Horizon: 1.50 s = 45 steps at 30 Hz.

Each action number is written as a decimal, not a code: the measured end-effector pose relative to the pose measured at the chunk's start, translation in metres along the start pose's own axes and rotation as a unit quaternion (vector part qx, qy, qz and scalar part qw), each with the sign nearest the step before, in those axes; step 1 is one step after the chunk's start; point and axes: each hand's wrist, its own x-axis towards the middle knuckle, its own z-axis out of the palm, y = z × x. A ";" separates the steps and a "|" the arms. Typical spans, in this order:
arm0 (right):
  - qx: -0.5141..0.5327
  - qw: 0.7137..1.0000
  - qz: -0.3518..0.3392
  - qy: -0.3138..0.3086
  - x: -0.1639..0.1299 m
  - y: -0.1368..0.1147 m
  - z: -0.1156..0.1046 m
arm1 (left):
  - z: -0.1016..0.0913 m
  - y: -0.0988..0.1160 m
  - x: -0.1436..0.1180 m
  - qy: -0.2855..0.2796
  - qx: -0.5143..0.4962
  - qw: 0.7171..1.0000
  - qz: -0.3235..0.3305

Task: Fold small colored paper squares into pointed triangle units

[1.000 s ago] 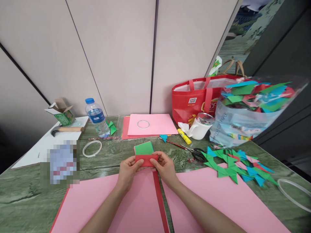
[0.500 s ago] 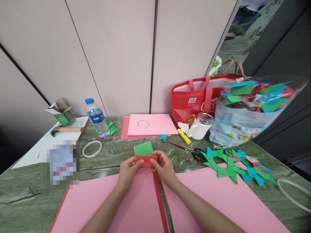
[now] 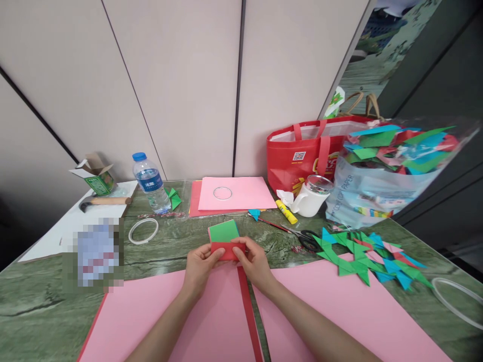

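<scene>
A small folded piece of red paper is held between my two hands, low over the table. My left hand pinches its left end between thumb and fingers. At the other end, my right hand grips the paper with the thumb in front and the fingers behind. Just beyond it lies a stack of square paper with a green sheet on top. Large pink sheets with red edges lie beneath my wrists and forearms.
Scissors, a yellow glue stick and a white mug stand or lie right of centre. Folded paper pieces are spread at right, near a clear bag. At left are a water bottle, a white ring and a hammer.
My right fingers have shifted slightly down and left along the top of the red paper. My left hand keeps nearly the same hold.
</scene>
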 end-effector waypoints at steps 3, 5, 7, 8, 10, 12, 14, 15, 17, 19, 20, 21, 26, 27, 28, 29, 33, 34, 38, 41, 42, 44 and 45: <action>0.001 1.000 0.002 -0.001 0.000 0.000 0.000 | 0.001 0.001 -0.001 0.006 0.006 1.000 0.006; 0.002 1.000 0.007 -0.001 0.000 0.000 0.000 | 0.001 0.001 -0.001 0.008 0.010 1.000 0.008; 0.003 1.000 0.010 -0.001 0.000 -0.001 0.000 | 0.001 0.002 -0.001 0.006 0.012 1.000 0.008; 0.005 1.000 0.011 -0.002 0.000 -0.001 0.000 | 0.002 0.002 -0.001 0.004 0.012 1.000 0.007; 0.009 1.000 0.010 -0.004 -0.001 -0.001 0.000 | 0.002 0.003 -0.001 0.006 0.012 1.000 0.006; 0.008 1.000 0.005 -0.004 0.000 -0.001 0.000 | 0.002 0.003 -0.001 0.011 0.016 1.000 0.007; 0.001 1.000 -0.003 0.000 0.000 -0.002 0.000 | 0.002 0.003 -0.001 0.010 0.015 1.000 0.009; 0.000 1.000 -0.005 0.001 0.000 -0.002 0.000 | 0.002 0.003 -0.002 0.008 0.014 1.000 0.010; 0.009 1.000 -0.004 -0.001 -0.001 -0.002 0.000 | 0.002 0.003 -0.002 0.009 0.013 1.000 0.012; 0.025 1.000 0.005 -0.007 -0.001 -0.002 0.000 | 0.003 0.004 -0.002 0.014 0.021 1.000 0.015; 0.031 0.999 0.010 -0.009 -0.001 -0.002 0.000 | 0.003 0.004 -0.002 0.017 0.026 0.999 0.016; 0.034 0.999 0.014 -0.010 -0.001 -0.002 0.000 | 0.003 0.004 -0.002 0.018 0.031 0.999 0.016; 0.039 0.999 0.016 -0.010 -0.002 -0.003 0.000 | 0.003 0.005 -0.003 0.015 0.042 0.999 0.028; 0.041 0.999 0.016 -0.010 -0.002 -0.003 0.000 | 0.003 0.006 -0.004 0.015 0.044 0.998 0.029; 0.043 0.999 0.017 -0.011 -0.002 -0.003 0.000 | 0.004 0.006 -0.004 0.017 0.047 0.998 0.030; 0.044 0.999 0.018 -0.012 -0.002 -0.003 0.000 | 0.004 0.006 -0.004 0.019 0.049 0.998 0.030; 0.043 0.999 0.011 -0.011 -0.001 -0.001 0.000 | 0.004 0.006 -0.004 0.026 0.047 0.998 0.027; 0.042 0.999 0.009 -0.011 -0.001 -0.001 0.000 | 0.004 0.006 -0.004 0.028 0.045 0.998 0.025; 0.032 0.999 0.009 -0.014 -0.001 0.000 0.000 | 0.003 0.005 -0.003 0.029 0.039 0.999 0.020; 0.031 0.999 0.010 -0.015 -0.001 0.000 0.000 | 0.003 0.004 -0.003 0.025 0.036 0.999 0.020; 0.028 0.999 0.009 -0.014 -0.001 0.001 0.000 | 0.003 0.004 -0.003 0.025 0.034 0.999 0.020; 0.016 1.000 0.004 -0.013 -0.001 0.001 0.000 | 0.003 0.003 -0.002 0.025 0.030 0.999 0.018; 0.007 1.000 0.000 -0.012 -0.001 0.001 0.000 | 0.003 0.002 -0.002 0.024 0.025 0.999 0.017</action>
